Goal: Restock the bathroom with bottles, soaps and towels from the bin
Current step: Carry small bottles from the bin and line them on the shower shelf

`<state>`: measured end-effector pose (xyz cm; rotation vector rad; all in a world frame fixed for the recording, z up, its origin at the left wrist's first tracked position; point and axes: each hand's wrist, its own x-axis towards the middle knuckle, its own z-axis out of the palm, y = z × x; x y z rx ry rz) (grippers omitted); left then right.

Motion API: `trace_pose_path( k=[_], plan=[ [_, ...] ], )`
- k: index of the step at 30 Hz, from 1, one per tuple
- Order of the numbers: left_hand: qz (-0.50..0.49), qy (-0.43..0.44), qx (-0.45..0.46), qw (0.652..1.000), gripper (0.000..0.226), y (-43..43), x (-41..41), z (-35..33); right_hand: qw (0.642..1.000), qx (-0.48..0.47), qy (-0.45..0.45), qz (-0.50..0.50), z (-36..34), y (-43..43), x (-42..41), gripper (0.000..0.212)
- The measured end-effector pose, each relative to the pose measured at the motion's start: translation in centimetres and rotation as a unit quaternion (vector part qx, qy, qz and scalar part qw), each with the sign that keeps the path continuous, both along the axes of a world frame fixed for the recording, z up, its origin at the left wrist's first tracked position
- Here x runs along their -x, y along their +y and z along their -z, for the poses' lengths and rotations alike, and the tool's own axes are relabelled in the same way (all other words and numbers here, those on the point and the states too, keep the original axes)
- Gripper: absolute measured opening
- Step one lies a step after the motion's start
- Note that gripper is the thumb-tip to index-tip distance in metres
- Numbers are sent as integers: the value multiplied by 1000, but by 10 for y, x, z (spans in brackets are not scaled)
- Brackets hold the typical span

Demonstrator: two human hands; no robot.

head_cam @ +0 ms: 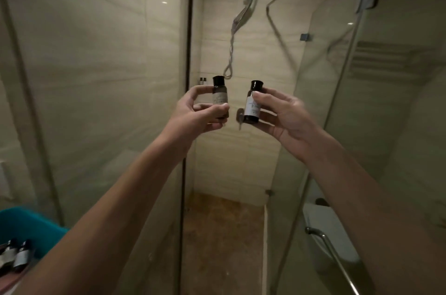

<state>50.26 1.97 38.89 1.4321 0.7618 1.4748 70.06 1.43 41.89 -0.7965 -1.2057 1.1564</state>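
Fingers of the left hand (200, 115) are pinching one small dark black-capped bottle (220, 98) upright, the right hand (283, 117) gripping its white-labelled twin (251, 105), likely for standing inside the glass-walled shower (241, 162).

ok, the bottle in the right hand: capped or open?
Capped. The right hand pinches the bottle, which is slightly tilted, with its black cap seated on top. Fill level: cannot tell through the dark body.
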Motion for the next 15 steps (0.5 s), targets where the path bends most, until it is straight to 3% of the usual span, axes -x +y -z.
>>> trace_pose_path(
  k=[7, 15],
  plan=[
    [-11, 26, 35, 999, 40, 38, -46, 9, 999, 36, 5, 13, 16, 48, -45, 30],
    [-35, 57, 64, 996, 36, 138, -68, 24, 997, 58, 21, 41, 40, 127, -64, 31]
  ],
)
